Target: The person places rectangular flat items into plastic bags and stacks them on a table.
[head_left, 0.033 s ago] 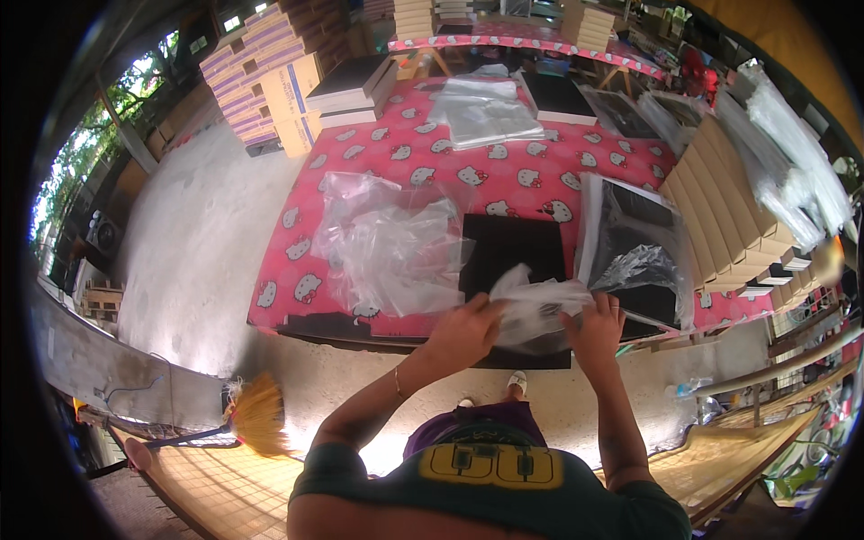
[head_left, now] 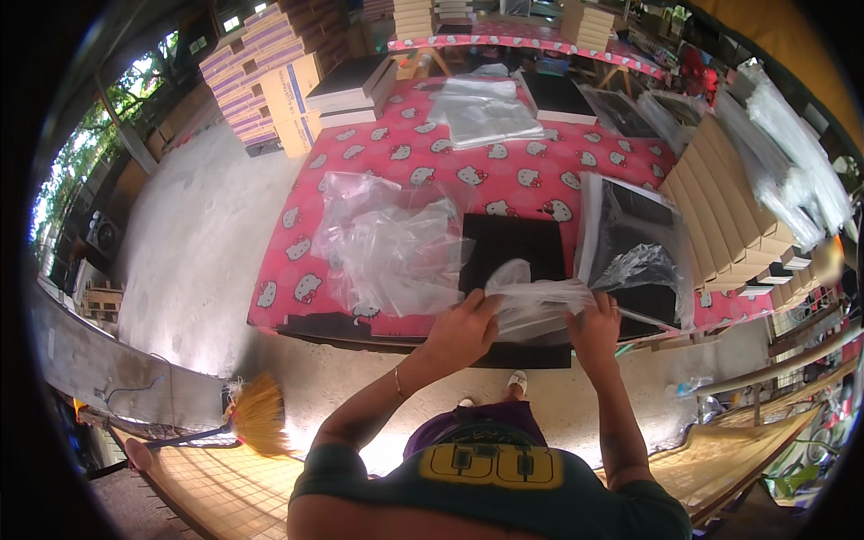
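A clear plastic bag [head_left: 538,304] is bunched and stretched between my two hands, over a flat black board [head_left: 513,245] at the near table edge. My left hand [head_left: 463,331] pinches the bag's left end. At its right end my right hand [head_left: 595,326], a ring on one finger, has its fingers closed on the plastic. Crumpled clear plastic [head_left: 387,243] lies to the left of the board. On the right, a black panel in a clear sleeve [head_left: 634,238] rests flat on the table.
The table wears a pink patterned cloth [head_left: 423,166]. Flat clear bags [head_left: 490,117] and a black-topped stack [head_left: 558,97] lie toward its far side. Brown cartons [head_left: 720,207] line the right edge. Stacked boxes [head_left: 292,99] stand at far left, and a broom [head_left: 256,418] lies near left.
The bag is drawn tighter and narrower between my hands. Both hands have stayed nearly in place.
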Action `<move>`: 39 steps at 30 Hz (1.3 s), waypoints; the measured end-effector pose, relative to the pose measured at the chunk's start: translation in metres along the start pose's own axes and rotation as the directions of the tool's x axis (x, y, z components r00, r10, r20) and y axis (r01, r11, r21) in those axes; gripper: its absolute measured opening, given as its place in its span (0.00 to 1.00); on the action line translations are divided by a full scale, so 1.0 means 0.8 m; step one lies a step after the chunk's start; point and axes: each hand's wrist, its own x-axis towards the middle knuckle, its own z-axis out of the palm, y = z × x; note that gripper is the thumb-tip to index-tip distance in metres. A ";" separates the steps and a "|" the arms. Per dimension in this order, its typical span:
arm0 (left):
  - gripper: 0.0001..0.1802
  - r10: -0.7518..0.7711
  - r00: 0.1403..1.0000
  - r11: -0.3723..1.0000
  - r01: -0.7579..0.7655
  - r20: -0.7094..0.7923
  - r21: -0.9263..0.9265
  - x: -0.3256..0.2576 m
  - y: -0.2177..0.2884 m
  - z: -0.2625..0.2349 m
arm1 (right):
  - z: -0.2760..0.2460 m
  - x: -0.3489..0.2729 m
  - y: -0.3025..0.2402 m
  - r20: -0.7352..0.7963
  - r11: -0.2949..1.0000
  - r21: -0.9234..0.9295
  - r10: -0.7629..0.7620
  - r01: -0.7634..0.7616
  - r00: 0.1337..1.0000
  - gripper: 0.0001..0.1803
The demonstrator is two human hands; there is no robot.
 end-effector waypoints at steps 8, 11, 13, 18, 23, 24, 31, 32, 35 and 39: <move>0.33 -0.243 0.947 0.969 0.226 -0.208 -0.102 -0.007 -0.032 -0.003 | -0.017 -0.008 -0.012 0.109 0.986 -0.137 0.110 -0.095 0.988 0.19; 0.31 -0.178 0.978 0.950 0.200 -0.111 0.239 -0.019 -0.035 -0.026 | -0.030 -0.011 0.026 0.257 0.996 -0.079 0.057 -0.038 0.965 0.15; 0.27 -0.230 0.971 0.939 0.202 0.070 0.277 -0.021 -0.034 -0.054 | -0.043 -0.009 0.042 0.328 0.984 0.144 0.057 -0.110 0.943 0.09; 0.29 -0.127 0.988 0.871 0.155 0.092 -0.466 -0.032 -0.086 -0.078 | -0.059 -0.005 0.054 0.693 0.922 0.285 -0.009 -0.263 0.721 0.14; 0.16 -0.185 0.878 0.194 0.472 0.441 -0.860 -0.032 -0.038 -0.083 | -0.036 -0.015 0.037 0.560 0.007 0.828 0.047 -0.561 0.827 0.16; 0.13 -0.124 0.898 0.620 0.402 0.423 -0.673 -0.027 -0.030 -0.070 | -0.033 -0.015 0.034 0.566 -0.378 0.789 0.138 -0.485 0.813 0.16; 0.19 -0.430 0.818 -0.052 0.399 0.381 -0.916 -0.020 -0.036 -0.054 | -0.030 -0.032 0.041 0.794 0.508 0.608 -0.400 -0.610 0.458 0.18; 0.20 -0.480 0.728 -0.083 0.517 0.489 -0.852 -0.024 -0.040 -0.046 | -0.029 -0.030 0.033 0.781 0.500 0.624 -0.413 -0.601 0.468 0.16; 0.20 -0.187 0.716 0.313 0.692 0.672 -0.650 -0.036 -0.045 -0.032 | -0.017 -0.045 0.031 0.515 -0.384 0.755 -0.152 -0.531 0.843 0.10; 0.20 -0.017 0.812 0.323 0.557 0.583 -0.766 -0.052 -0.053 -0.019 | -0.004 -0.050 0.063 0.669 -0.385 0.565 -0.305 -0.730 0.678 0.15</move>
